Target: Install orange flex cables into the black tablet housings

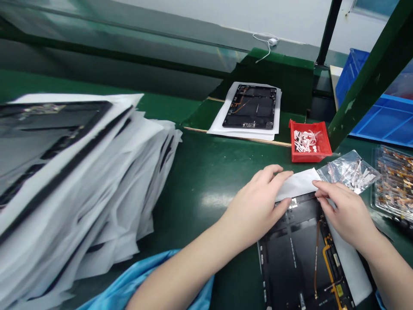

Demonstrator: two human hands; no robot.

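Observation:
A black tablet back housing (pixel 300 249) lies on white paper (pixel 346 262) at the lower right, its inside facing up. Orange and brown flex cables run along its right part. My left hand (pixel 263 200) rests at the far edge of the housing, thumb apart from the other fingers and close to a small silvery connector (pixel 293 203). At the far right corner, the thumb and fingertips of my right hand (pixel 343 209) pinch together. What sits between those fingertips is too small to make out.
Left, a tall stack of housings interleaved with white paper (pixel 122 189) leans over the green bench (pixel 193 206). Another housing (pixel 253 105) lies farther back. A red bin (pixel 311 157) of small white pieces, a clear bag (pixel 350 172), a tray of flex cables (pixel 395 181) and a blue crate (pixel 383 114) stand right.

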